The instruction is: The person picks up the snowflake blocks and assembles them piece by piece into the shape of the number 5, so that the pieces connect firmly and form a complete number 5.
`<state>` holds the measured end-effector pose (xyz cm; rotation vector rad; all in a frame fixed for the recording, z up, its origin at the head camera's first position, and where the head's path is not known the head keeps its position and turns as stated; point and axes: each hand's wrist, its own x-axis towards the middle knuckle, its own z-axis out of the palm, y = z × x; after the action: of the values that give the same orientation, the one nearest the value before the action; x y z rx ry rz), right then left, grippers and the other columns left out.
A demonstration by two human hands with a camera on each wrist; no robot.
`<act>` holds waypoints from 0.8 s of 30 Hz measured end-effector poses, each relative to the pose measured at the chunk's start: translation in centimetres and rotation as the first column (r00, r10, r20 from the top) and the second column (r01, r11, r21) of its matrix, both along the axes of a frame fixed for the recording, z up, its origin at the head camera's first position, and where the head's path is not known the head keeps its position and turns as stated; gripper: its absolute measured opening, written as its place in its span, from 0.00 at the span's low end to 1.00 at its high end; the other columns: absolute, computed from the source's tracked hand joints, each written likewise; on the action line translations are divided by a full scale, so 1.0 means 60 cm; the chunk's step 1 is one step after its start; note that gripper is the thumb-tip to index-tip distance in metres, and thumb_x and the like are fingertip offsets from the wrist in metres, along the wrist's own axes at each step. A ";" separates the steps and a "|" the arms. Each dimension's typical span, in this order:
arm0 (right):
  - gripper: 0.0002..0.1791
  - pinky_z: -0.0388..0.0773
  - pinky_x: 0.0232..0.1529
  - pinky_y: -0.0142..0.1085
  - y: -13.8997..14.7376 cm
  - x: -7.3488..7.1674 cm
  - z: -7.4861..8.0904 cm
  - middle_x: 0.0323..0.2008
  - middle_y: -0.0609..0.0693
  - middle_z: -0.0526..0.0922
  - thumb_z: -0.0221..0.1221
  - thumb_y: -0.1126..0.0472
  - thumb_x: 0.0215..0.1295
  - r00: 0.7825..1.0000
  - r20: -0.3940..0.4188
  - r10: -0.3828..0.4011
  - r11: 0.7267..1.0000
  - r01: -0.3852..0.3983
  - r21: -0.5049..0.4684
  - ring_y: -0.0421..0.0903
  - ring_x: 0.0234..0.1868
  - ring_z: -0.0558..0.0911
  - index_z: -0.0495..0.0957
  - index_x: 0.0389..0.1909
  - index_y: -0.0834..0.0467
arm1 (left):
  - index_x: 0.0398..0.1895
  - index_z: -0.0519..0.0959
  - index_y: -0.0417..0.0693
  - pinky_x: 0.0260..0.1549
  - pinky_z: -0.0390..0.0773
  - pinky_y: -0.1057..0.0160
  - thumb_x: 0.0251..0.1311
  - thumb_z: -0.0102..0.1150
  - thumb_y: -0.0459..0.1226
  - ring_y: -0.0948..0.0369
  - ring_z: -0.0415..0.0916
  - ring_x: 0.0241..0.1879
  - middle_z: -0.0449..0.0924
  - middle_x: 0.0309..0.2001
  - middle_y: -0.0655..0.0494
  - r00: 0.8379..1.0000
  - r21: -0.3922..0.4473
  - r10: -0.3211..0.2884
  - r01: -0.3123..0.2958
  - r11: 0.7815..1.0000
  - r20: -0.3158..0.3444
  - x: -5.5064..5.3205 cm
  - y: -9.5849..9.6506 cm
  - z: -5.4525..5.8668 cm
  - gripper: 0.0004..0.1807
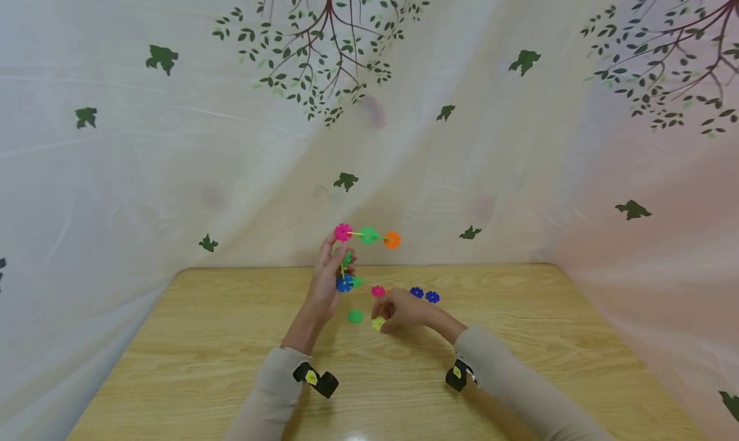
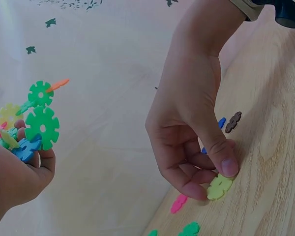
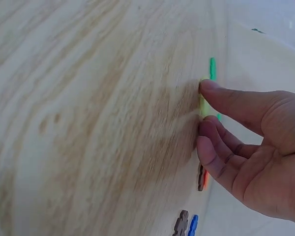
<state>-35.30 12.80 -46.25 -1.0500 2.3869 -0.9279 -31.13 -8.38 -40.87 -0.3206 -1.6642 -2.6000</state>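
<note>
My left hand (image 1: 324,288) holds up a chain of notched plastic flower discs. Along its top run a pink disc (image 1: 343,232), a green disc (image 1: 367,235) and an orange disc (image 1: 392,239), with yellow and green links edge-on between them. A blue disc (image 1: 344,283) sits lower, near the palm, beside more green ones. Low over the table, my right hand (image 1: 407,309) pinches a yellow flower disc (image 2: 220,187) between thumb and fingers. In the right wrist view that disc shows only edge-on, partly covered by the fingertips.
Loose on the wooden table (image 1: 231,351) lie a green disc (image 1: 355,316), a pink disc (image 1: 378,291) and dark blue discs (image 1: 432,297). A brown disc (image 2: 233,122) shows in the left wrist view. Behind the table hangs a leaf-patterned curtain (image 1: 260,171).
</note>
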 end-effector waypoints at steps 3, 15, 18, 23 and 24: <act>0.12 0.75 0.35 0.28 -0.001 0.003 0.002 0.33 0.55 0.82 0.73 0.70 0.55 1.000 0.006 -0.019 1.000 0.019 0.002 0.39 0.33 0.76 0.83 0.40 0.63 | 0.74 0.57 0.59 0.41 0.74 0.69 0.82 0.38 0.43 0.62 0.67 0.37 0.70 0.42 0.59 1.000 -0.010 0.002 -0.002 1.000 -0.007 -0.001 0.000 -0.001 0.22; 0.08 0.80 0.40 0.31 0.007 0.004 0.023 0.37 0.53 0.86 0.67 0.71 0.62 0.994 -0.043 -0.103 0.991 0.099 -0.085 0.39 0.38 0.81 0.84 0.41 0.61 | 0.69 0.66 0.59 0.37 0.71 0.69 0.79 0.46 0.45 0.60 0.67 0.37 0.73 0.43 0.61 0.998 -0.037 0.058 -0.058 0.998 -0.002 -0.006 0.002 -0.002 0.19; 0.09 0.81 0.38 0.30 0.009 0.006 0.038 0.38 0.56 0.86 0.67 0.70 0.64 0.993 -0.023 -0.115 0.984 0.111 -0.137 0.38 0.38 0.81 0.83 0.45 0.64 | 0.66 0.68 0.58 0.36 0.72 0.70 0.80 0.46 0.44 0.61 0.67 0.36 0.75 0.43 0.61 0.999 -0.019 0.054 -0.054 0.998 0.002 -0.006 0.002 -0.003 0.17; 0.13 0.83 0.36 0.39 0.009 0.012 0.066 0.39 0.58 0.86 0.65 0.67 0.67 0.985 0.024 -0.169 0.955 0.170 -0.243 0.43 0.35 0.82 0.82 0.50 0.66 | 0.68 0.67 0.54 0.37 0.73 0.70 0.80 0.45 0.42 0.63 0.68 0.35 0.75 0.41 0.62 0.999 0.003 0.046 -0.046 0.999 0.010 -0.007 0.004 -0.005 0.18; 0.13 0.83 0.36 0.41 0.008 0.014 0.071 0.38 0.59 0.86 0.65 0.66 0.67 0.983 0.030 -0.180 0.947 0.181 -0.267 0.44 0.35 0.82 0.82 0.50 0.66 | 0.68 0.67 0.54 0.38 0.73 0.70 0.80 0.45 0.42 0.63 0.68 0.36 0.75 0.40 0.62 0.999 0.010 0.049 -0.049 0.999 0.014 -0.006 0.004 -0.006 0.18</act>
<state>-34.49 13.26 -41.98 -0.9273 2.4312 -1.3497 -31.52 -8.14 -41.20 -0.2583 -1.6414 -2.5802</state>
